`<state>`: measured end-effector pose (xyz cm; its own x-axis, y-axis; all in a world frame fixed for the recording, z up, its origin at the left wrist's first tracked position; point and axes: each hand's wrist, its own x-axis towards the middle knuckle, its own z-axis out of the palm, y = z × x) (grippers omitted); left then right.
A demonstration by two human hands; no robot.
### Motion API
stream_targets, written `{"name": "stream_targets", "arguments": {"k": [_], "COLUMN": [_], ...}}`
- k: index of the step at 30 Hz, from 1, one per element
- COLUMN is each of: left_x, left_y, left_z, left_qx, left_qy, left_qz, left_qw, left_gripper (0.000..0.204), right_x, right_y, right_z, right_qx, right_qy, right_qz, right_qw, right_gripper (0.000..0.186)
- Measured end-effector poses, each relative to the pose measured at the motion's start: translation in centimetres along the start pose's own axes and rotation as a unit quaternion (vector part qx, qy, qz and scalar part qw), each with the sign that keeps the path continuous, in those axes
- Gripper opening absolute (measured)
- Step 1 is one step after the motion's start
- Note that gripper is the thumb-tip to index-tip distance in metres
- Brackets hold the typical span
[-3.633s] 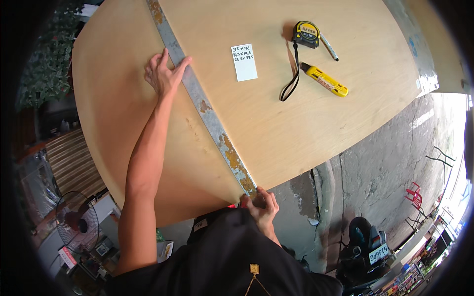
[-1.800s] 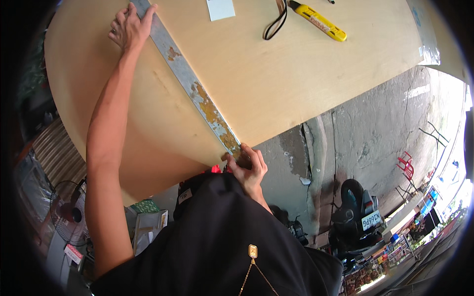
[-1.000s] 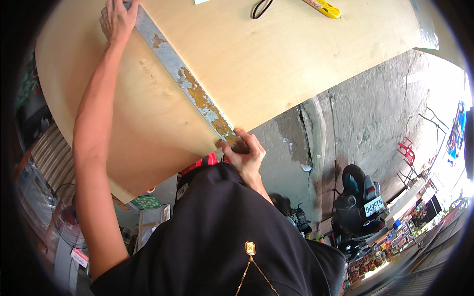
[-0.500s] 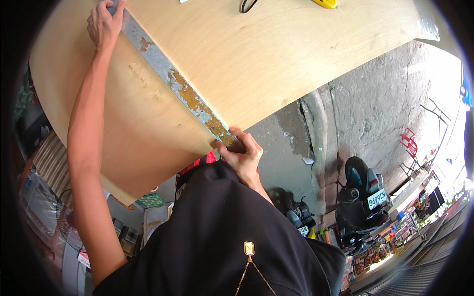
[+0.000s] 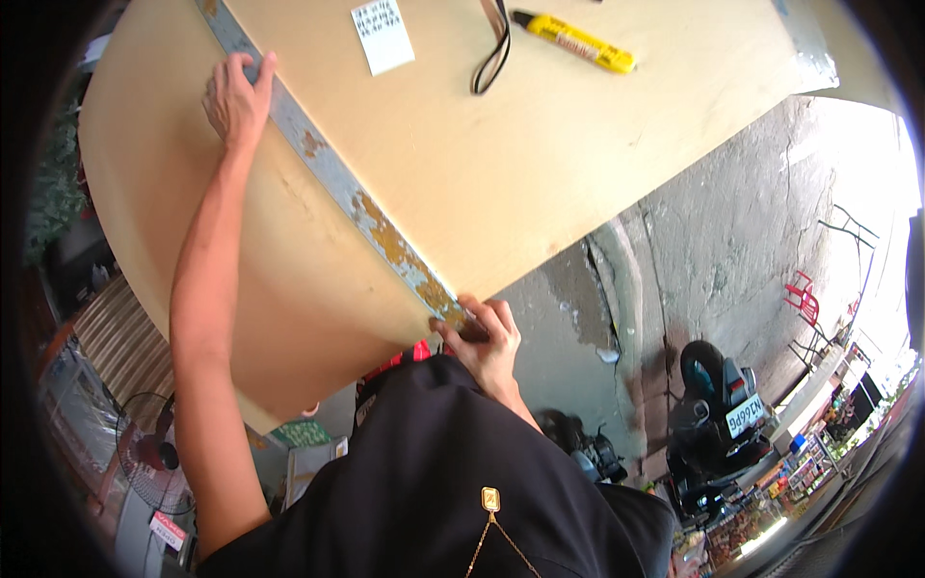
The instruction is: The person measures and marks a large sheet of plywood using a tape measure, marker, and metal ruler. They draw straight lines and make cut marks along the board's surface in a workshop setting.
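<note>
A long, flat metal straightedge [image 5: 337, 178], grey with worn brown patches, lies slantwise across a pale plywood sheet [image 5: 462, 164]. At its far part, my left hand [image 5: 236, 104] grips it, thumb on the right edge and fingers toward the left edge. My right hand [image 5: 488, 345] pinches the near end at the sheet's front edge, thumb on one side and fingers on the other. On the plywood right of the straightedge lie a small white paper [image 5: 383, 39] with dark handwriting, a black cord loop [image 5: 493, 63] and a yellow marker-like tube [image 5: 578, 43] with a black tip.
Concrete ground [image 5: 713, 212] lies beyond the sheet's right edge. A parked motorcycle [image 5: 708, 414] and a red chair [image 5: 802, 297] stand at the right. A fan [image 5: 154, 453] is at the lower left, near a corrugated panel [image 5: 120, 337].
The view has shifted, so the sheet, straightedge and both hands sit lower in the picture. The paper, cord and yellow tube show more fully. Both hands keep their hold on the straightedge.
</note>
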<state>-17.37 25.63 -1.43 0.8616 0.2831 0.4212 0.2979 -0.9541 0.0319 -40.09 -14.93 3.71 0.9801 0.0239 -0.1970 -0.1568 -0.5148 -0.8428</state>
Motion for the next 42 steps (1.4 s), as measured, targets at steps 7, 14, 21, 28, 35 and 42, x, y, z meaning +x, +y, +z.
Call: {"name": "stream_targets", "arguments": {"k": [7, 14, 21, 28, 35, 42], "left_x": [0.9, 1.2, 1.1, -0.5, 0.8, 1.6], "left_y": [0.4, 7.6, 7.5, 6.8, 7.3, 8.2], "left_z": [-3.1, -11.3, -10.3, -11.8, -12.0, -11.9], "left_qx": [0.004, 0.096, 0.096, 0.07, 0.073, 0.08], "left_qy": [-0.125, -0.438, -0.504, -0.459, -0.545, -0.56], "left_qz": [-0.02, -0.014, -0.021, -0.044, 0.021, 0.031], "left_qw": [0.992, 0.894, 0.858, 0.885, 0.835, 0.824], "left_gripper": [0.06, 0.102, 0.116, 0.111, 0.12, 0.119], "right_x": [9.7, 30.3, 30.6, 24.1, 27.7, 33.7], "right_y": [-1.6, -2.8, -1.2, -4.6, -13.4, -19.4], "right_z": [-7.8, -9.7, -8.6, -8.7, -0.2, 15.8], "right_qx": [-0.125, -0.397, -0.329, 0.502, 0.503, 0.349], "right_qy": [0.068, 0.053, 0.034, -0.012, -0.205, -0.254], "right_qz": [-0.138, -0.252, -0.241, 0.151, 0.067, 0.078], "right_qw": [0.98, 0.881, 0.913, 0.852, 0.837, 0.899], "right_gripper": [0.025, 0.056, 0.033, 0.029, 0.025, 0.034]}}
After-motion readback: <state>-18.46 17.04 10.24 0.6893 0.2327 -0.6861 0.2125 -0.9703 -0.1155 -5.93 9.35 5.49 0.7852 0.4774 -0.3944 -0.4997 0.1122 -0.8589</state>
